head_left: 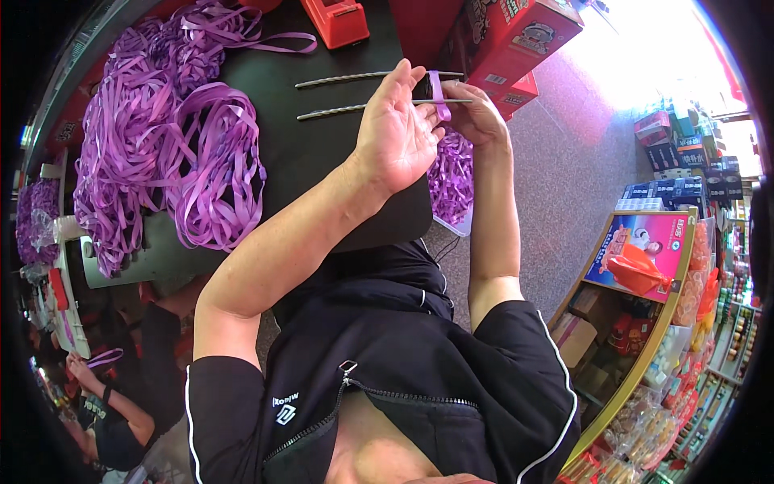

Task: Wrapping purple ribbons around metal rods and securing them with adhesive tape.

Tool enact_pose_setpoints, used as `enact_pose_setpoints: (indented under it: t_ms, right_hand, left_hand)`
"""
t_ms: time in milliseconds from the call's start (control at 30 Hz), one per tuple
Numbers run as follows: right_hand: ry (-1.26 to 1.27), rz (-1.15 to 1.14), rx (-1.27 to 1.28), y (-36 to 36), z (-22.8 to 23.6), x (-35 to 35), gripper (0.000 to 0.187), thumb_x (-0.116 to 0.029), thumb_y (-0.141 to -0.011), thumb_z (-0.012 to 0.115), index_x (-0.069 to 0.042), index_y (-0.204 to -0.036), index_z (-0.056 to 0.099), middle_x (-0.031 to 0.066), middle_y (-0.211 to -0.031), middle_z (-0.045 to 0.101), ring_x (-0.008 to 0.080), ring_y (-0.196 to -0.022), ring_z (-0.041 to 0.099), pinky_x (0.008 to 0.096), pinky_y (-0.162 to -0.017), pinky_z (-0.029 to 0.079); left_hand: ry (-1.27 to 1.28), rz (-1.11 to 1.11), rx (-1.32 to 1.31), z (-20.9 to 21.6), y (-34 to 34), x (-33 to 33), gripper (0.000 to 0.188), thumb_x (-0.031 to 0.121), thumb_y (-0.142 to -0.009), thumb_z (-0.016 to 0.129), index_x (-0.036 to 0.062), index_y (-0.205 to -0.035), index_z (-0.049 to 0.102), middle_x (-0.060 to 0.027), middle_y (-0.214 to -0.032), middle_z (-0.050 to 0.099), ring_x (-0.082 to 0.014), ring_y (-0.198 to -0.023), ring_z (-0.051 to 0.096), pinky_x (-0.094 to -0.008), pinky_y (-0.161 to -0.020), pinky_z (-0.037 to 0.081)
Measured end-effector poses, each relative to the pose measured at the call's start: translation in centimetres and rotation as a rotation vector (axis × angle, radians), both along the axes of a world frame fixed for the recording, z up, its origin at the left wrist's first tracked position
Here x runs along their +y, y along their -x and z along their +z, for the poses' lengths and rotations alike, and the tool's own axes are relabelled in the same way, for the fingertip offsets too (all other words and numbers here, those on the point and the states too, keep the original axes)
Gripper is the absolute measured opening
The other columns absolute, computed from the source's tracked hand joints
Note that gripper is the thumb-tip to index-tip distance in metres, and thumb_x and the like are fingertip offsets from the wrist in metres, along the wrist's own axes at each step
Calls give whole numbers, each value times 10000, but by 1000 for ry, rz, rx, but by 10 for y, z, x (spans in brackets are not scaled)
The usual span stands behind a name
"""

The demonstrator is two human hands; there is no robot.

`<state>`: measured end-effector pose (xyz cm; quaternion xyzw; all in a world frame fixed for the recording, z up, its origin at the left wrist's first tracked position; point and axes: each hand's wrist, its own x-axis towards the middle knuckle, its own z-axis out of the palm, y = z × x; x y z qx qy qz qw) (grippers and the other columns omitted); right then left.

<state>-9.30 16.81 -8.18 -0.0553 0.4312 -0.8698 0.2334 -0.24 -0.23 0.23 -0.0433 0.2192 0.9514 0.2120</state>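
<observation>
Head view: 2 spiral metal rods (pixel 332 112) lie above dark tabletop (pixel 310 149); purple ribbon band (pixel 436 85) crosses both near right ends. Left hand (pixel 397 135) spread open, palm toward camera, thumb well apart, fingertips near band. Right hand (pixel 477 117) by rods' right ends, fingers half curled; cannot tell what they grip. Purple ribbon pile (pixel 133 137) at left.

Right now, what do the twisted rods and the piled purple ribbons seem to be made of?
Twisted rods: probably steel; greyish, with glints along the spiral.
Piled purple ribbons: flat, glossy, softly folding, so perhaps satin or another synthetic; the exact fibre is unclear.
</observation>
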Motion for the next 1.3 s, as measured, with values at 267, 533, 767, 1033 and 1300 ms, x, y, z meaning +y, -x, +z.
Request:
enact_pose_setpoints:
  t_ms: [267,533,767,1033,1300]
  right_hand:
    - [-323,18,26,-2,40,13,422,-294,-952,414,45,-980,664,96,-925,661,169,-838,580,305,-759,450]
    - [-577,-230,83,-3,33,29,365,-353,-888,586,-12,-849,711,2,-780,639,49,-651,463,215,-582,342]
    - [-589,-238,141,-6,34,17,244,-259,-848,653,-22,-863,711,-8,-784,640,52,-649,460,207,-605,350]
    - [-476,-132,-9,0,12,14,204,-180,-810,673,-24,-940,694,20,-801,658,79,-683,548,230,-601,434]
    - [76,154,-126,7,-19,-17,200,-164,-839,656,-11,-968,647,145,-853,676,233,-747,669,350,-695,556]
  left_hand:
    - [-1,7,1,1,-1,-1,693,536,-883,479,138,-1397,240,-282,-1371,254,-323,-1278,289,-426,-1123,100]
    - [-8,13,-35,0,1,0,661,535,-877,493,141,-1364,280,-267,-1326,317,-320,-1222,356,-416,-1102,179]
    - [-16,-1,-13,0,0,-2,668,550,-864,502,146,-1352,288,-261,-1331,314,-313,-1203,371,-418,-1091,196]
    - [-10,8,-11,-3,1,-2,722,568,-861,492,142,-1388,245,-295,-1420,176,-346,-1310,245,-436,-1127,79]
    - [-35,-1,24,-2,1,-1,810,573,-865,480,127,-1451,142,-312,-1479,-60,-364,-1410,-35,-438,-1125,-71]
